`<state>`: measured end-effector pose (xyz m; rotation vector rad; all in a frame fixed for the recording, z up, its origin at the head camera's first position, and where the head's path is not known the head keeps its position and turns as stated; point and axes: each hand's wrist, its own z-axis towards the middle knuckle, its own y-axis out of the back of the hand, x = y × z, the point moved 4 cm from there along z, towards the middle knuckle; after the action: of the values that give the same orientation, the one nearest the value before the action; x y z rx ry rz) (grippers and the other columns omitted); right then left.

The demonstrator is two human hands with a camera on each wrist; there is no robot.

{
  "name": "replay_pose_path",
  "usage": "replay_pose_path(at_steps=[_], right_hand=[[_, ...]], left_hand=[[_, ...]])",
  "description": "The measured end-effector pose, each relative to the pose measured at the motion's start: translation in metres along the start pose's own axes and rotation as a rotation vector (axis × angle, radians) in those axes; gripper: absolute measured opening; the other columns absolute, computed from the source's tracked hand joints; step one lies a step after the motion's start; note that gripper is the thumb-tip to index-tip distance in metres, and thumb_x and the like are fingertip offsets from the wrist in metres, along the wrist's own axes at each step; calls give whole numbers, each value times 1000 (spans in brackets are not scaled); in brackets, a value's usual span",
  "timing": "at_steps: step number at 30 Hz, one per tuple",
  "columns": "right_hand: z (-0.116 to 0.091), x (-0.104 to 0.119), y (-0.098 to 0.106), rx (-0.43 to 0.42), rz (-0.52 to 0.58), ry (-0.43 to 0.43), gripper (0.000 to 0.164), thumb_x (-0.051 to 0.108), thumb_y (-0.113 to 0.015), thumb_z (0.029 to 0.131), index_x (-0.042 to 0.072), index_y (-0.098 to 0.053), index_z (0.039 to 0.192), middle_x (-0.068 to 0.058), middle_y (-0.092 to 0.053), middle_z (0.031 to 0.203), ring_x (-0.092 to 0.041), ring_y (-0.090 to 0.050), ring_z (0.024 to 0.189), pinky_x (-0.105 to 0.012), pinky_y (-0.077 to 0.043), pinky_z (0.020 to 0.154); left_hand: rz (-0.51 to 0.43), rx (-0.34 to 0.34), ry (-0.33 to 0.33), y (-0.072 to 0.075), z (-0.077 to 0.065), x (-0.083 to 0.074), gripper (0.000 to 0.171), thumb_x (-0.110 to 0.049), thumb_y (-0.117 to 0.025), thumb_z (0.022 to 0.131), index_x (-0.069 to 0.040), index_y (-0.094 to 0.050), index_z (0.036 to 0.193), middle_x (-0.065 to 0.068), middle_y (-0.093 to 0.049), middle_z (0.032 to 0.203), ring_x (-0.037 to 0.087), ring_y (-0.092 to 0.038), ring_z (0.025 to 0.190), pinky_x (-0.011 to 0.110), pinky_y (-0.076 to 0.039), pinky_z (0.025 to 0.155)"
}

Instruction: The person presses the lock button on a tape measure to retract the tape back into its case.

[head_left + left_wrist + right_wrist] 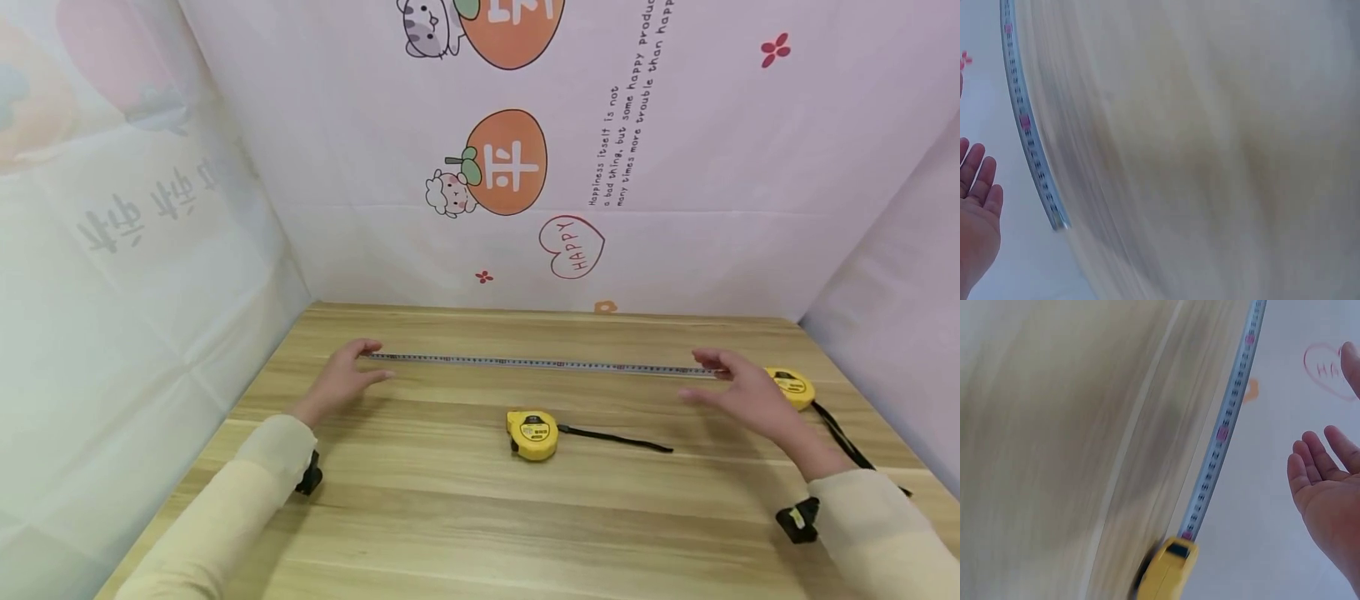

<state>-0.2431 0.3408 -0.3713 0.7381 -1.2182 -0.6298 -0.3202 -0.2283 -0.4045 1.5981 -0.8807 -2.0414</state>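
Note:
A yellow tape measure [797,388] lies at the back right of the wooden table, a black strap trailing from it. Its blade [517,362] stretches left across the back of the table. My left hand [347,375] hovers by the blade's free end, fingers apart and not gripping it; in the left wrist view that metal end [1059,226] shows beside the palm. Close to the yellow case [1169,569], my right hand [738,392] is held with fingers spread and nothing in them. It overlaps part of the blade and case in the head view.
A second yellow tape measure [534,435], its blade retracted, lies mid-table with a black strap [618,437] pointing right. White printed cloth [375,208] stands behind the table and along both sides. Each wrist wears a small black camera [798,520].

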Motion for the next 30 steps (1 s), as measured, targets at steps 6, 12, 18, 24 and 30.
replay_pose_path(at_steps=[6, 12, 18, 24, 30], right_hand=[[-1, -18, 12, 2, -11, -76, 85, 41, -72, 88, -10, -32, 144, -36, -37, 140, -54, -37, 122, -64, -38, 89], [0, -36, 21, -51, -84, -65, 83, 37, -73, 88, -14, -33, 141, -39, -38, 136, -57, -38, 117, -66, -37, 87], [-1, -60, 33, -90, -136, -97, 86, 40, -71, 89, -16, -32, 140, -41, -37, 134, -58, -35, 117, -68, -35, 86], [-5, -75, 43, -94, -129, -136, 88, 41, -70, 90, -18, -29, 141, -43, -34, 134, -59, -33, 117, -68, -34, 86], [-4, -90, 50, -67, -133, -166, 94, 44, -69, 89, -19, -25, 142, -45, -30, 135, -61, -30, 119, -69, -32, 88]], left_hand=[[33, -42, 7, 17, 3, 16, 62, -21, -73, 90, 9, -44, 137, 27, -46, 137, 42, -40, 127, 56, -33, 104], [84, -60, 46, 31, 6, 34, 65, -29, -70, 92, 8, -43, 139, 27, -41, 140, 43, -35, 130, 56, -31, 106], [99, -64, 83, 41, 7, 48, 63, -25, -67, 94, 10, -39, 140, 30, -36, 142, 47, -33, 131, 59, -30, 105], [127, -43, 67, 45, 12, 58, 57, -18, -64, 96, 13, -40, 137, 33, -39, 139, 48, -36, 128, 59, -30, 105], [167, -9, 52, 46, 14, 59, 52, -13, -60, 98, 15, -40, 136, 36, -39, 137, 51, -36, 127, 60, -31, 103]])
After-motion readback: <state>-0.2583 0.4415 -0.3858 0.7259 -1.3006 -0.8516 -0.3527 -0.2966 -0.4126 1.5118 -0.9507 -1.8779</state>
